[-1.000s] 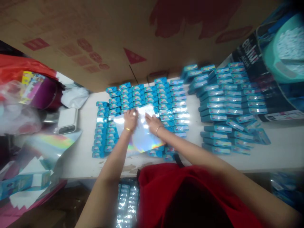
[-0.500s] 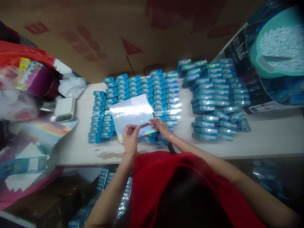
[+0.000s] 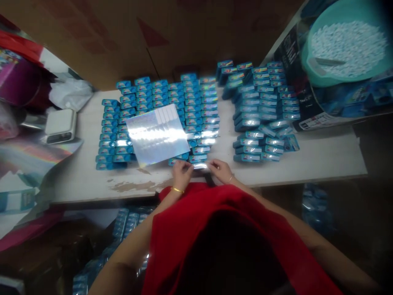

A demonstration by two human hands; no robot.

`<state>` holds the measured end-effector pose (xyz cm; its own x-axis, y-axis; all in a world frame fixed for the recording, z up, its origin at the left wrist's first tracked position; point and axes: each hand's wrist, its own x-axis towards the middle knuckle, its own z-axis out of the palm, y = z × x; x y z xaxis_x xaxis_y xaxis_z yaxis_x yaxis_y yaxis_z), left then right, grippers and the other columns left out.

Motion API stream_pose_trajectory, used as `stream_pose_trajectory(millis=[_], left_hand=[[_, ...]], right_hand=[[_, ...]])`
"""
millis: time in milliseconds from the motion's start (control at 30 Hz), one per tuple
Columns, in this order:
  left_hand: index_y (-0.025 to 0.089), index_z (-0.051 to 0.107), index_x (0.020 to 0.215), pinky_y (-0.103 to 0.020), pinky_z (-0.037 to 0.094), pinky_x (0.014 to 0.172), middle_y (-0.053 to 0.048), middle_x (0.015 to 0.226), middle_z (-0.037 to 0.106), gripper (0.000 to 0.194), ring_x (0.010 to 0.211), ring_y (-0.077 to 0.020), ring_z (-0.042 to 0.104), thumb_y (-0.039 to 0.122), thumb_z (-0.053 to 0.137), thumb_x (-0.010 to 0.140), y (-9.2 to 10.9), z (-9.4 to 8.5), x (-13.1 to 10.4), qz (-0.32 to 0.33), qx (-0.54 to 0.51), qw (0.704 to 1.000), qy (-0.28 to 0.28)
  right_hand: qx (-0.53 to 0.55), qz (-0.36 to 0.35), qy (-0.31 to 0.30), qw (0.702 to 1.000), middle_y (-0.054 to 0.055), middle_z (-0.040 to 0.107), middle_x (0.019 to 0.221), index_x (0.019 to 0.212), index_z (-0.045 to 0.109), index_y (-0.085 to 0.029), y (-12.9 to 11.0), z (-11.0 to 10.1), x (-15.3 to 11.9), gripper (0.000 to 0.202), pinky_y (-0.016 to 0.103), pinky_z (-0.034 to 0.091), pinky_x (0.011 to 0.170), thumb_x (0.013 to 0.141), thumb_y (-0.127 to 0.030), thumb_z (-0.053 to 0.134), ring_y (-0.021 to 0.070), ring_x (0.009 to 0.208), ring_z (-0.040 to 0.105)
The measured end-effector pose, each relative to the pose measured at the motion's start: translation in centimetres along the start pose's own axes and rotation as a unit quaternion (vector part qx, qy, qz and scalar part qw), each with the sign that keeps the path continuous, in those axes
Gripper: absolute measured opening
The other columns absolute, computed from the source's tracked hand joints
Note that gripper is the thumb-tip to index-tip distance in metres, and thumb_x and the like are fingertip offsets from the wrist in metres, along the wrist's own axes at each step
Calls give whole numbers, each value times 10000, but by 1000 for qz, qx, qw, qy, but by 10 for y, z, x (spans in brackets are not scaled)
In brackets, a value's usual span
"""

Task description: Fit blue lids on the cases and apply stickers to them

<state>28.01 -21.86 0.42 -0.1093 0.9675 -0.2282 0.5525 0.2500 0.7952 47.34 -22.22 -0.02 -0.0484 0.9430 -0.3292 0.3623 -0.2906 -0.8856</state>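
Note:
My left hand [image 3: 182,175] pinches the left end of a thin shiny strip [image 3: 200,166] near the front of the table. The strip's right end is between the closed fingers of my right hand [image 3: 220,170]. Just behind the strip, the front of a column of small blue packs [image 3: 199,150] shows. A square silvery sheet [image 3: 158,135], with a few cut strips at its far edge, lies over several of the packs to the left of my hands.
More blue packs [image 3: 249,142] stand in rows at the right. A turquoise bowl [image 3: 310,67] of small white pieces sits at the far right. At the left are a white device [image 3: 60,125] and a plastic bag [image 3: 70,92]. Cardboard [image 3: 196,37] rises behind.
Both hands have come off the silvery sheet to the front of the packs. The strip between them, dark before, now shines. The whole view has shifted a little.

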Motion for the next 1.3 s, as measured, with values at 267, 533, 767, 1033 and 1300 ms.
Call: stream_pose_trajectory(millis=[267, 533, 767, 1033, 1300], left_hand=[[218, 633, 737, -400, 340, 835, -50, 921, 584, 62, 987, -261, 521, 261, 629, 782, -2, 15, -3, 3, 128, 992, 9], [200, 642, 955, -393, 355, 787, -112, 1015, 581, 182, 971, -289, 511, 311, 594, 820, -9, 11, -1, 103, 266, 958, 19], [304, 613, 1206, -414, 355, 863, -92, 1299, 593, 337, 1125, -273, 521, 228, 483, 905, -40, -1, -9, 340, 331, 875, -99], [273, 655, 1104, -417, 340, 945, -91, 1338, 580, 295, 1254, -239, 483, 163, 468, 905, -44, 14, 11, 410, 292, 857, -110], [228, 622, 1131, -401, 371, 921, -111, 1214, 629, 274, 1135, -241, 542, 341, 483, 923, -22, 8, 27, 407, 251, 871, -111]], right_hand=[[-164, -34, -3, 986, 24, 642, 749, 773, 640, -196, 18, 2, 7, 257, 268, 410, 687, 850, -381, 480, 159, 691, 533], [-184, 10, -9, 983, 25, 693, 805, 1017, 670, -195, 32, 9, 12, 250, 296, 471, 751, 836, -295, 529, 180, 754, 619], [-154, -14, -122, 980, 69, 728, 1043, 1190, 656, -217, 30, 11, 3, 356, 335, 478, 896, 876, -242, 489, 222, 979, 653], [-213, 23, -135, 967, 79, 734, 957, 941, 713, -185, 20, 1, 7, 231, 274, 459, 774, 898, -243, 494, 196, 853, 650], [-286, -59, 32, 956, 104, 665, 830, 901, 675, -150, 21, -28, 1, 283, 326, 441, 751, 921, -305, 439, 222, 783, 587]])
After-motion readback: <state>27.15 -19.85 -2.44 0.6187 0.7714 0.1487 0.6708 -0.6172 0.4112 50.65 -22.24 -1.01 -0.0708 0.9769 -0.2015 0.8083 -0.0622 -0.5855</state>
